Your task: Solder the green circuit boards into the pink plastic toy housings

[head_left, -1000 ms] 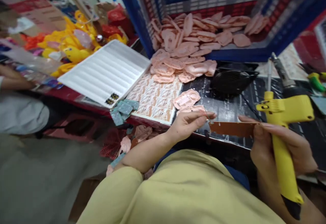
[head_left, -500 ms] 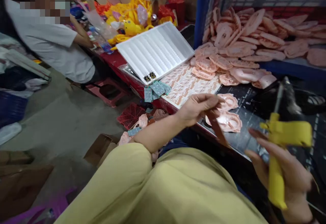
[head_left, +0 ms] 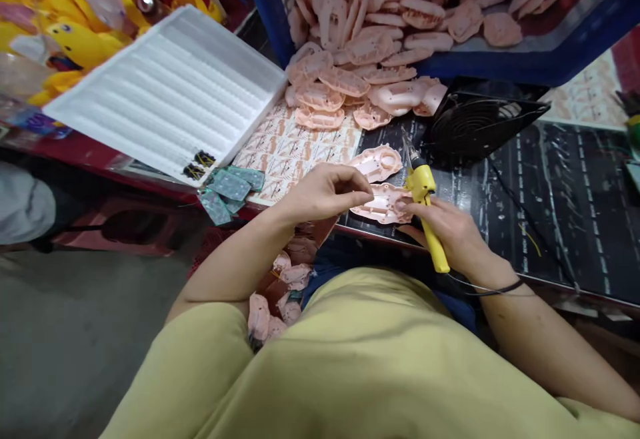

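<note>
My right hand [head_left: 455,232] is wrapped round a yellow soldering gun [head_left: 423,184], whose metal tip points up and away from me. The thumb and fingers of this hand also reach the right end of a pink plastic shell [head_left: 373,211]. My left hand [head_left: 327,192] is at that shell's left side, thumb and fingertips brought together; whatever they may hold is too small to make out. Just behind lies a second pink shell [head_left: 383,161], hollow side up. Both shells are on the black-covered bench [head_left: 475,192].
A blue crate [head_left: 500,69] of pink shells stands at the back, more shells spilling before it. To the left are a white foam tray [head_left: 175,86], green circuit boards [head_left: 230,186] and yellow toys [head_left: 90,42]. A black fan-like box [head_left: 475,126] stands behind the soldering gun.
My view has swung right and closer to the bench. The soldering gun has come in from the right to the shells, its body now more upright beside them. My left hand stays near the shells.
</note>
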The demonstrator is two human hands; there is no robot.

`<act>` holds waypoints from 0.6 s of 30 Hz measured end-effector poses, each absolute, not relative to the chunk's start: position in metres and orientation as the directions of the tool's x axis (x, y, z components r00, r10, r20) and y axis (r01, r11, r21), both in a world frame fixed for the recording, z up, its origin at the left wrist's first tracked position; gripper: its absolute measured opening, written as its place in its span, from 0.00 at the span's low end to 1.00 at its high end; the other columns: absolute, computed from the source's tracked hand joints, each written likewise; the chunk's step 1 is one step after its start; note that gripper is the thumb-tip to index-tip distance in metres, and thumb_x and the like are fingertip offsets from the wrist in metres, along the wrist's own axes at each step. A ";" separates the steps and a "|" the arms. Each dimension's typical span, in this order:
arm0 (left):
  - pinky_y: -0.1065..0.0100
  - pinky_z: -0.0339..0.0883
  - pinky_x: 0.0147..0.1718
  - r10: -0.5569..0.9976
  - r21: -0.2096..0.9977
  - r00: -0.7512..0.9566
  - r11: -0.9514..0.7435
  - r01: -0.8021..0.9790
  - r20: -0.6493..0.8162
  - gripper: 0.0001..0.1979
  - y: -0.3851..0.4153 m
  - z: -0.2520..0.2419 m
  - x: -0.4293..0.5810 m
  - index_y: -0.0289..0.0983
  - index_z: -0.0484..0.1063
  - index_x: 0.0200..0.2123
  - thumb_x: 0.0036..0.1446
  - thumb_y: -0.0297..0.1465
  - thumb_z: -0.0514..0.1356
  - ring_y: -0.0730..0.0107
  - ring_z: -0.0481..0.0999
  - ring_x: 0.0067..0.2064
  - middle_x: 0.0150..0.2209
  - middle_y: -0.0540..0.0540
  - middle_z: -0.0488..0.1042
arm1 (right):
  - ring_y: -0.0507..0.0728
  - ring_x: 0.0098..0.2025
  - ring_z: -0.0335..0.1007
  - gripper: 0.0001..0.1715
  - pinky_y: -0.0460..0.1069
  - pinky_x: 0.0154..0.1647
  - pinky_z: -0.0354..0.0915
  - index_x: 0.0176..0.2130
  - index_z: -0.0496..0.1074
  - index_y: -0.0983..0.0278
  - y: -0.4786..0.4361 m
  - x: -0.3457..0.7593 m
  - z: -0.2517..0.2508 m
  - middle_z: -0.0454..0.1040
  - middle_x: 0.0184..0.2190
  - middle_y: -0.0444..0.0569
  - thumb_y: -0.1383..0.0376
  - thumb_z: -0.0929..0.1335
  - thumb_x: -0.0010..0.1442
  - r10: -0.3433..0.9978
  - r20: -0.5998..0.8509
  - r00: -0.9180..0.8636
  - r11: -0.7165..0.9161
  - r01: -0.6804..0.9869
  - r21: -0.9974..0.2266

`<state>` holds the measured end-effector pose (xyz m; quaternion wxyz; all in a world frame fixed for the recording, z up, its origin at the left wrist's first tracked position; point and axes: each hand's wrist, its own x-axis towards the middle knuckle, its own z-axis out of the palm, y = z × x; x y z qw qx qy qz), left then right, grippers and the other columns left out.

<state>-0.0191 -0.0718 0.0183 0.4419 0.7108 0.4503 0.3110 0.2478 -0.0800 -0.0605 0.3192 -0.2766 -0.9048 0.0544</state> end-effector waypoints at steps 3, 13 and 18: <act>0.69 0.68 0.37 0.847 0.647 0.519 -0.461 0.607 0.118 0.05 -0.064 0.012 -0.008 0.35 0.79 0.33 0.57 0.28 0.62 0.69 0.78 0.34 0.31 0.46 0.80 | 0.58 0.45 0.76 0.21 0.51 0.45 0.73 0.54 0.68 0.62 -0.090 0.248 -0.057 0.78 0.44 0.51 0.67 0.71 0.62 0.546 0.570 -0.614 0.831 0.481 -0.278; 0.66 0.69 0.41 0.808 0.387 0.588 -0.553 0.738 0.034 0.07 -0.060 -0.013 0.007 0.35 0.77 0.34 0.60 0.29 0.60 0.65 0.78 0.39 0.38 0.44 0.79 | 0.51 0.25 0.72 0.21 0.46 0.27 0.67 0.55 0.71 0.60 -0.117 0.280 -0.026 0.76 0.27 0.42 0.66 0.71 0.64 0.527 0.717 -0.456 0.822 0.489 -0.293; 0.66 0.68 0.38 0.837 0.393 0.545 -0.519 0.759 0.052 0.07 -0.062 -0.016 0.007 0.34 0.77 0.33 0.60 0.29 0.59 0.66 0.76 0.34 0.32 0.45 0.79 | 0.57 0.34 0.78 0.36 0.48 0.32 0.73 0.66 0.62 0.60 -0.129 0.313 -0.013 0.79 0.35 0.48 0.47 0.66 0.66 0.534 0.750 -0.390 0.729 0.662 -0.175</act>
